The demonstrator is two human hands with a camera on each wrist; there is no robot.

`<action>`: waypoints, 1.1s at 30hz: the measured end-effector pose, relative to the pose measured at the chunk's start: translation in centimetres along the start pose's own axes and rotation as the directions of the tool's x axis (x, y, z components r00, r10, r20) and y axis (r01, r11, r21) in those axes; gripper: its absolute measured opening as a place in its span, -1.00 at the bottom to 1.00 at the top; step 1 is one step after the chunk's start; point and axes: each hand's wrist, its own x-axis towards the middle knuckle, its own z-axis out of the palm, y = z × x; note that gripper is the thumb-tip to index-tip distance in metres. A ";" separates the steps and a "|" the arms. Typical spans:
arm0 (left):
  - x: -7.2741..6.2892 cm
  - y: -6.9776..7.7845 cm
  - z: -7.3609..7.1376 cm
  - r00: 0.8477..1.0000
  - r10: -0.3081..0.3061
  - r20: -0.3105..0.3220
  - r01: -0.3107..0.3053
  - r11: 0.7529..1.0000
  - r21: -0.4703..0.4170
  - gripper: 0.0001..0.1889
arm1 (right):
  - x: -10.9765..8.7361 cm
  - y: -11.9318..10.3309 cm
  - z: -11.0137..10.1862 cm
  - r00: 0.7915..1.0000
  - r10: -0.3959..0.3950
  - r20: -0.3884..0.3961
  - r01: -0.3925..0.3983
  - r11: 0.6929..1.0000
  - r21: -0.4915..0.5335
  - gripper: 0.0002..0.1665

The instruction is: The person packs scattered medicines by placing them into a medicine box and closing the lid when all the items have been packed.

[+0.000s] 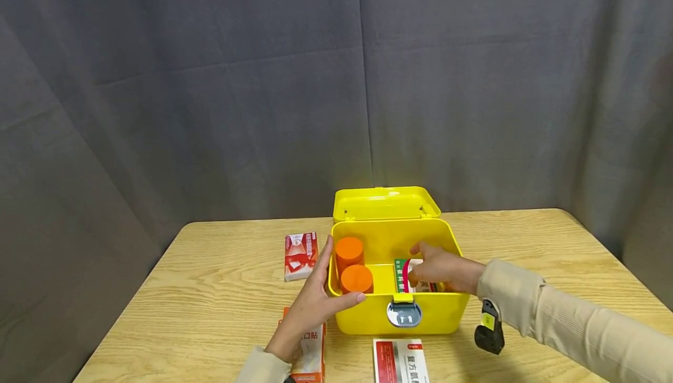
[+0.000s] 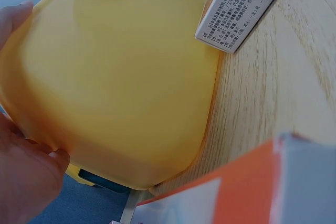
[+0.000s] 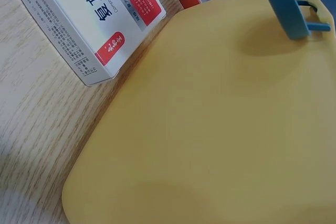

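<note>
A yellow case stands with its lid tipped back. My left hand rests against its left front corner, thumb along the front and forefinger straight up the side. The left wrist view shows fingertips touching the yellow wall. My right hand reaches inside over the right half and holds a green, white and pink medicine box, partly covered by the fingers. Two orange-lidded jars stand at the left inside. The right wrist view shows the case wall and its blue-grey latch, not the hand.
A white and red medicine box lies before the case. Orange and white boxes lie by the left forearm, partly hidden. A red box lies at the back left on the wooden table. Grey curtains hang behind.
</note>
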 end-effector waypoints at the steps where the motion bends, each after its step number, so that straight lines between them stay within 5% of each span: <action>1: 0.0 0.0 0.0 1.000 -0.001 0.001 0.001 1.000 0.000 0.12 | 0.0 0.0 0.0 1.000 0.004 0.003 -0.004 1.000 0.009 -0.21; 13: 0.0 0.0 -0.1 1.000 -0.001 0.002 0.001 1.000 -0.005 0.13 | -0.4 -0.2 0.0 1.000 0.022 0.007 -0.022 0.999 0.047 -0.12; 33: 0.1 0.0 -0.1 1.000 -0.019 -0.004 0.019 1.000 0.001 0.12 | -1.0 -0.8 -0.7 0.996 -0.089 -0.011 0.090 0.984 0.152 -0.12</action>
